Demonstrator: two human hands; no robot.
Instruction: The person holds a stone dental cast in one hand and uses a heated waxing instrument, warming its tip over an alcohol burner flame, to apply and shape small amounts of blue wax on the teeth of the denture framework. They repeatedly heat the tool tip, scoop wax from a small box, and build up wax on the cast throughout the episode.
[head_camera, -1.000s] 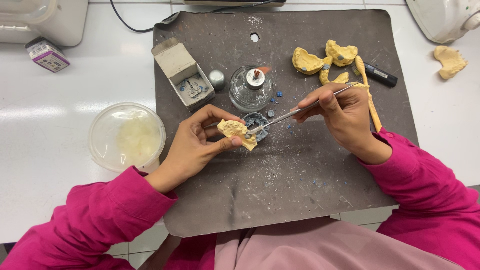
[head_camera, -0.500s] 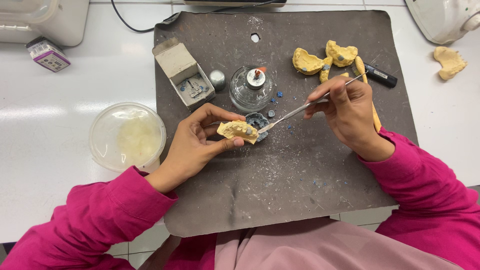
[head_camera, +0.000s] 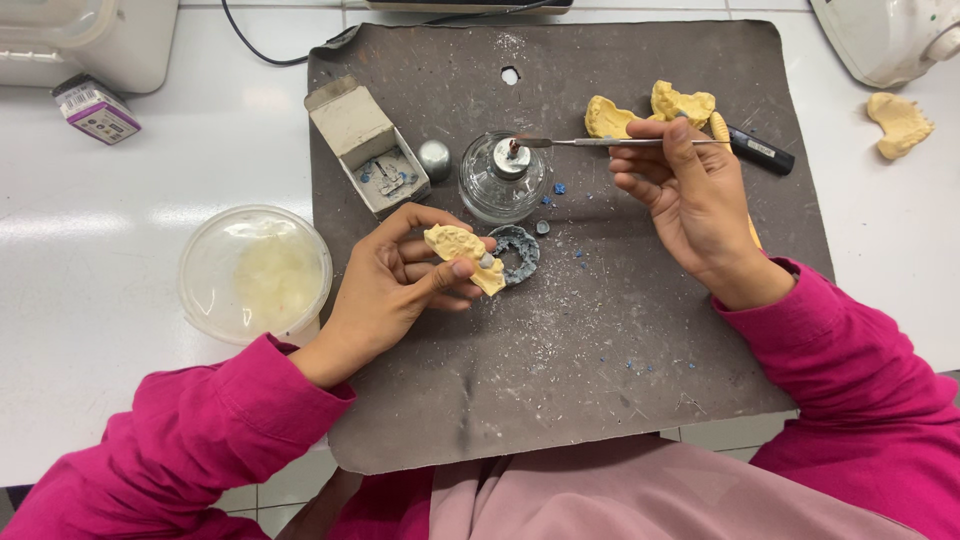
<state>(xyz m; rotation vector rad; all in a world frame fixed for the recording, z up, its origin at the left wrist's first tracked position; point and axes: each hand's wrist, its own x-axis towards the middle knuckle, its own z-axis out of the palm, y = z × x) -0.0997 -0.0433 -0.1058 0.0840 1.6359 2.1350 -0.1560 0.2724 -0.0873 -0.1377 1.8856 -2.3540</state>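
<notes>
Nearest the person, the left hand (head_camera: 400, 275) is curled around a yellow dental cast (head_camera: 462, 255), pinched between thumb and fingers with its long axis running left to right and slightly toward the near side; the cast sits just left of a dark grey wax ring (head_camera: 516, 252) lying on the grey work mat (head_camera: 600, 380). Farther off and to the right, the right hand (head_camera: 690, 195) grips a thin metal instrument (head_camera: 600, 142) in a pen hold, fingers closed narrowly on its handle. The instrument lies almost level, pointing left, and its tip reaches the wick of the glass spirit lamp (head_camera: 503, 178), which stands just beyond the cast, so the right hand's tool is far and slightly right of the held cast. Whether a flame burns cannot be made out. The left palm hides the cast's underside, and the right hand covers part of the other yellow casts (head_camera: 650, 108) beyond it.
</notes>
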